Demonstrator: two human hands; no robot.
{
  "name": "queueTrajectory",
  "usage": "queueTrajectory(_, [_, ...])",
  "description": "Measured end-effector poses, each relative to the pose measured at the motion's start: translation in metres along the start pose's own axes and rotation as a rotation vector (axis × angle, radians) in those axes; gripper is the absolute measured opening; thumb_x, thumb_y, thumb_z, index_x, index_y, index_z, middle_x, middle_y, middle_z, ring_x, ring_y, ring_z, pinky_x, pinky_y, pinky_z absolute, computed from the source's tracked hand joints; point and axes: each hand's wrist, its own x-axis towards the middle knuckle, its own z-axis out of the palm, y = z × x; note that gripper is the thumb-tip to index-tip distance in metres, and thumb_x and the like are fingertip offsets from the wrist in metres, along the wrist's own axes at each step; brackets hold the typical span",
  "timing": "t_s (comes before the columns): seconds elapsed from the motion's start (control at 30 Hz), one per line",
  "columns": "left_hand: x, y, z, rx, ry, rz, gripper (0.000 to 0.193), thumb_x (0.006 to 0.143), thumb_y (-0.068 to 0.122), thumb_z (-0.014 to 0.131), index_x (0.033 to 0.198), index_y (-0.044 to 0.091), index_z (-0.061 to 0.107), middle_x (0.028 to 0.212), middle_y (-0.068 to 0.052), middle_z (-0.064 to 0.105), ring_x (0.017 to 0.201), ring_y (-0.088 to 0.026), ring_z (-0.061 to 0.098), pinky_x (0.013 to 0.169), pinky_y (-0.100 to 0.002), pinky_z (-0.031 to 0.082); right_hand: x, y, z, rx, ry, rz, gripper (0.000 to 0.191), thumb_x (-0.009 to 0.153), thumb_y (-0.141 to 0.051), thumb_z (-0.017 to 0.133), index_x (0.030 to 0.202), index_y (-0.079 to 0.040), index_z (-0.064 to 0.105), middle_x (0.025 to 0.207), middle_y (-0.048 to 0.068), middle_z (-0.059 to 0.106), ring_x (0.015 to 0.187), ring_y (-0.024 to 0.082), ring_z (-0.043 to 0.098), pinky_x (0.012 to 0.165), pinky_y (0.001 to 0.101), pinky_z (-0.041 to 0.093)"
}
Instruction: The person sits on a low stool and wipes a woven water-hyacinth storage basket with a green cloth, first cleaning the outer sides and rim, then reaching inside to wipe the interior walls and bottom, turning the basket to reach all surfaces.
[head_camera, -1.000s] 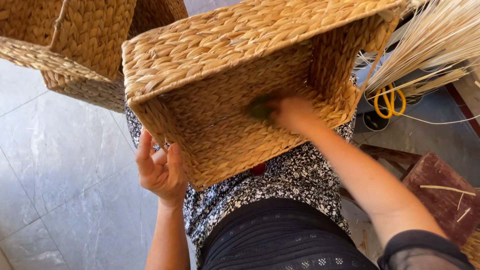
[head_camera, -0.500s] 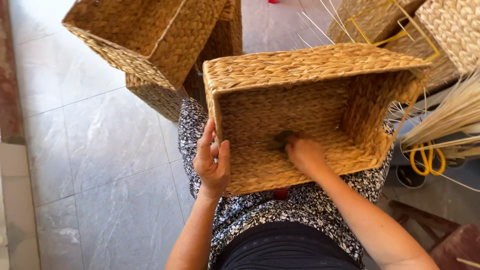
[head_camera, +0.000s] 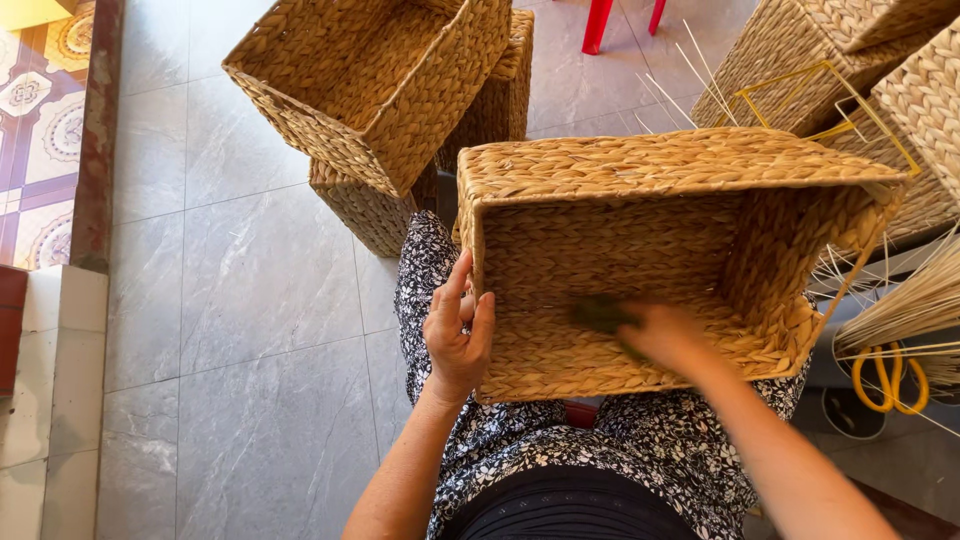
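left hand (head_camera: 455, 335) grips woven basket (head_camera: 640, 165) wall; right hand (head_camera: 665, 335), blurred, clutches dark green pad (head_camera: 600, 313), scrubbing inside; next likely needs steady bracing.

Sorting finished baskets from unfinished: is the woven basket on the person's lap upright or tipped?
Tipped: the woven basket lies on its side, opening toward the camera, left hand holding its edge, right hand inside.

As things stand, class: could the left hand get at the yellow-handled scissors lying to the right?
Probably not easily. The left hand grips the left wall of the woven basket on the lap, and that basket and the right hand lie between it and the scissors.
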Motion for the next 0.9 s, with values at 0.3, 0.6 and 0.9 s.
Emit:
queueTrajectory(0.3, [0.001,-0.004,0.000,-0.007,0.014,-0.001,0.057,0.095,-0.004,0.069,0.149,-0.003,0.051,0.072,0.000,0.061,0.088,-0.016,0.061,0.092,-0.027,0.050,-0.010,0.053,-0.001,-0.124,0.160,0.201,0.046,0.095,-0.044,0.056,0.131,-0.019,0.070,0.120,0.021,0.073,0.109,0.040,0.070,0.098,0.0485,0.057])
queueTrajectory(0.6, [-0.001,0.001,0.008,-0.010,0.039,-0.012,0.054,0.097,-0.004,0.065,0.148,-0.005,0.050,0.095,-0.007,0.076,0.101,-0.017,0.065,0.098,-0.028,0.050,-0.019,-0.086,0.035,0.380,-0.022,-0.220,0.050,0.092,-0.033,0.060,0.138,-0.011,0.060,0.105,0.020,0.077,0.091,0.033,0.078,0.096,0.0404,0.057])
queueTrajectory(0.9, [0.000,0.001,0.004,0.002,0.008,-0.003,0.057,0.096,-0.002,0.066,0.150,-0.005,0.048,0.072,0.000,0.069,0.092,-0.015,0.065,0.098,-0.031,0.051,-0.009,-0.049,0.019,0.293,-0.087,-0.276,0.044,0.088,-0.022,0.066,0.132,-0.022,0.068,0.099,0.008,0.079,0.075,0.019,0.072,0.074,0.0359,0.060])
